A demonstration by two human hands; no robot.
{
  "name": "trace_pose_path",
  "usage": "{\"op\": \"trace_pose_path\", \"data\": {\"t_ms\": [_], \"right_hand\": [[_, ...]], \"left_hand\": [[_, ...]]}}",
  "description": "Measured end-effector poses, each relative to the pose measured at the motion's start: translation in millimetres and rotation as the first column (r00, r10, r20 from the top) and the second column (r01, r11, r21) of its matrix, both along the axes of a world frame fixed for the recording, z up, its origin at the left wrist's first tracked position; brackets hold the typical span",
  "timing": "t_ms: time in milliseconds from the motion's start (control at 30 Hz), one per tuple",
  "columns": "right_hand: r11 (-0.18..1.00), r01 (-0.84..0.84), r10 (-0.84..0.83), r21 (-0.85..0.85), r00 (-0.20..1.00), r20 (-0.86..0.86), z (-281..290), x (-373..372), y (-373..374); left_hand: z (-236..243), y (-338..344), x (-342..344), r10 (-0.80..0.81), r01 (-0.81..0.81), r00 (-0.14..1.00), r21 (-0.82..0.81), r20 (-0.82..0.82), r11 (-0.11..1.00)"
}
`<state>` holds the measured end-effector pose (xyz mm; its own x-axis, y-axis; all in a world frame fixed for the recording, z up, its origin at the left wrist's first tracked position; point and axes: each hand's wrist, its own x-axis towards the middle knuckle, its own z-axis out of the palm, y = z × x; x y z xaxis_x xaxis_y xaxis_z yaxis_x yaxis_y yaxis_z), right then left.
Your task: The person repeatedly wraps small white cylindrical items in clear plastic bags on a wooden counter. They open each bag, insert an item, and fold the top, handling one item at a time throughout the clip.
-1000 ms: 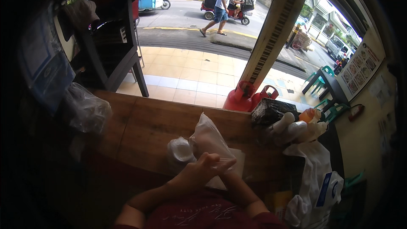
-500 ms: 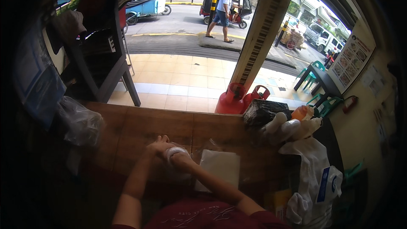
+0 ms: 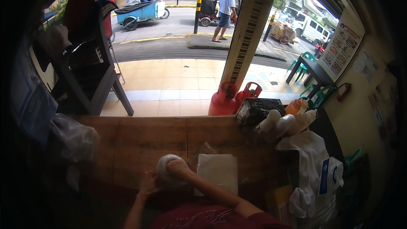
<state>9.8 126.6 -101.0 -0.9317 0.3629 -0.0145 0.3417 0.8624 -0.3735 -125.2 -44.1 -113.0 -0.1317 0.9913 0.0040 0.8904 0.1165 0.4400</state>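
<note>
At about ten o'clock from the white bundle (image 3: 163,164), toward the left end of a brown wooden table (image 3: 146,138), a crumpled clear plastic bag (image 3: 78,140). At eight o'clock, close by the bundle's left flank, a bare left hand (image 3: 147,183), fingers partly spread; whether pressing on the side or just beside it, impossible to tell.

At the centre of the dial, on the near half of the table, the bundle itself: probably light and smooth, a little slippery on the outside, with some give under a hard squeeze. Best taken, by the look of it, low around both flanks, with palms cupped, rather than pinched by any thin outer layer at risk of tearing. Rounded in outline, whitish, shiny along the top, seemingly plastic-covered; contents indistinct, lower part lost in shadow.

At three o'clock, over the bundle's upper right, a right hand (image 3: 178,170), knuckles up, fingertips hidden; firmness of hold not visible. Farther along at three o'clock, a flat stack of pale sheets (image 3: 217,173). At two o'clock, squeeze bottles (image 3: 293,107) beside a dark box (image 3: 259,109).
</note>
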Motion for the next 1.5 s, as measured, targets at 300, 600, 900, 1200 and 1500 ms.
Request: {"op": "trace_pose_path", "data": {"t_ms": [300, 600, 900, 1200, 1500], "right_hand": [[1.000, 0.022, -0.022, 0.011, 0.999, 0.031, 9, 0, -6], [0.987, -0.056, -0.020, -0.152, 0.888, -0.460, 40, 37, -3], [0.510, 0.838, -0.836, 0.196, 0.536, -0.115, 10, 214, 9], [0.303, 0.867, -0.953, -0.395, 0.282, -0.111, -56, 246, 26], [0.511, 0.839, -0.743, 0.188, 0.541, -0.393, 22, 219, 59]], "left_hand": [[41, 14, 108, -0.015, 0.038, 0.911, -0.048, 0.413, 0.998], [-13, 56, 123, -0.130, 0.120, 0.947, 0.052, 0.294, 0.991], [9, 45, 139, -0.006, -0.034, 0.930, 0.102, 0.368, 0.994], [-13, 85, 162, 0.035, 0.040, 0.838, -0.124, 0.544, 0.991], [20, 100, 159, 0.058, -0.073, 0.858, 0.009, 0.511, 0.997]]}}
